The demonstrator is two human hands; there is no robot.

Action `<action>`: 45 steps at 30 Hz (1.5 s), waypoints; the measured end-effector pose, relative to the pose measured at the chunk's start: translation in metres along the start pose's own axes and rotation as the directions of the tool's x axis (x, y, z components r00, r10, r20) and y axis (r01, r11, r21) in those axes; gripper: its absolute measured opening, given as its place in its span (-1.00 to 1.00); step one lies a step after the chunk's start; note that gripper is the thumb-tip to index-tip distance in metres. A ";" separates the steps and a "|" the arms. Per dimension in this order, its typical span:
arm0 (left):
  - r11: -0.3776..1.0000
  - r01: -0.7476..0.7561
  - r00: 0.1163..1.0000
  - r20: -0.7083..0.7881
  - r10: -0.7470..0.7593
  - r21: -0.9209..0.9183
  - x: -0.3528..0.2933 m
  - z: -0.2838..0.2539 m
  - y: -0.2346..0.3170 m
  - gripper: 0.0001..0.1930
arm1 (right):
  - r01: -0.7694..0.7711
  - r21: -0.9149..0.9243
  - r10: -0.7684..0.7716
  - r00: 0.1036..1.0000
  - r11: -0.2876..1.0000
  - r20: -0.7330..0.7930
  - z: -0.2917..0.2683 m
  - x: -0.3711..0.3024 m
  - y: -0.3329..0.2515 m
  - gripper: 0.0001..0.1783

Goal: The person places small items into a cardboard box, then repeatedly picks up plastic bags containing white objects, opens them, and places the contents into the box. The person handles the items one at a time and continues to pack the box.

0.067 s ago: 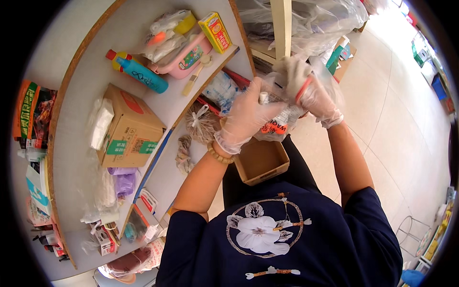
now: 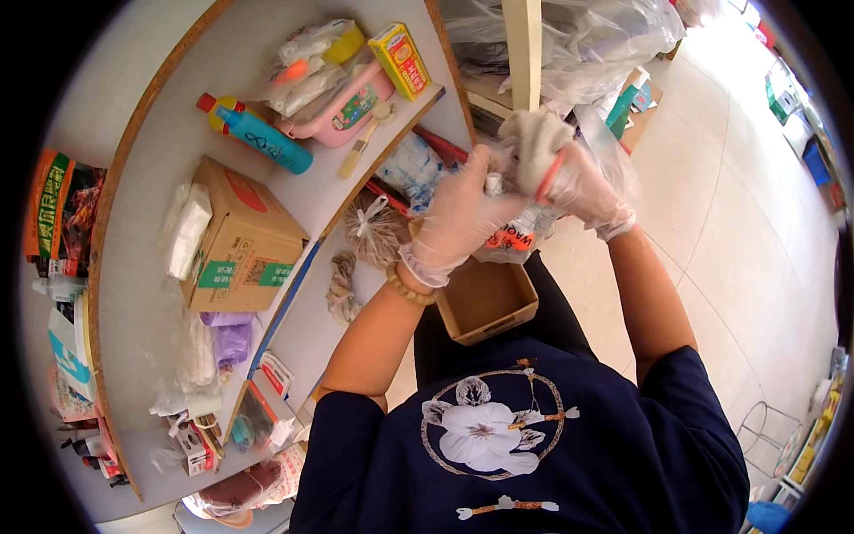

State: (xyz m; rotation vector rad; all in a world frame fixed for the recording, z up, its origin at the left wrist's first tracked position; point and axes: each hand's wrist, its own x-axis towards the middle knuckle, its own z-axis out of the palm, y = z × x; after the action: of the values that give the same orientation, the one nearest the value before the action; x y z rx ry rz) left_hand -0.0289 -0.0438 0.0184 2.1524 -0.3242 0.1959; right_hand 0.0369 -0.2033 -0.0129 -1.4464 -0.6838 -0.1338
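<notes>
The right hand (image 2: 594, 193) grips a knit glove (image 2: 543, 147) beside a clear bag (image 2: 514, 242), the half-open left hand's (image 2: 458, 216) hold is unclear, and handling on seemingly calls for steadying the bag.

A short-sleeved navy top (image 2: 623, 445), printed with a white flower (image 2: 485, 432) inside a thin brownish ring (image 2: 492, 479) and an orange bar (image 2: 509, 508) with white tips (image 2: 464, 513) below, goes with dark trousers (image 2: 562, 311), a bracelet (image 2: 407, 286) of tan beads on the left wrist (image 2: 396, 301), and see-through gloves (image 2: 438, 236) with crinkled cuffs (image 2: 422, 268) on both hands (image 2: 457, 206)
</notes>
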 end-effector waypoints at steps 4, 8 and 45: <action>0.995 0.082 0.995 0.045 -0.085 0.062 0.003 0.004 -0.001 -0.54 | -0.085 -0.299 0.107 0.993 0.950 0.058 0.005 -0.006 -0.017 -0.72; 0.987 0.145 0.989 0.029 -0.143 -0.063 0.001 0.005 0.003 -0.58 | -0.253 -0.315 0.260 0.965 0.915 -0.021 0.008 -0.007 -0.016 -0.76; 0.679 -0.152 0.824 -0.471 -0.314 -0.718 -0.005 0.033 -0.010 -0.75 | -0.052 0.211 0.153 0.855 0.976 -0.495 0.030 -0.026 0.031 -0.76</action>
State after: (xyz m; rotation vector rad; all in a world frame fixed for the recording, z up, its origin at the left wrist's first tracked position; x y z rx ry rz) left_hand -0.0306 -0.0650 -0.0092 1.2034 0.0634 0.5412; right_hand 0.0203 -0.1783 -0.0539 -1.1861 -0.1741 -0.3462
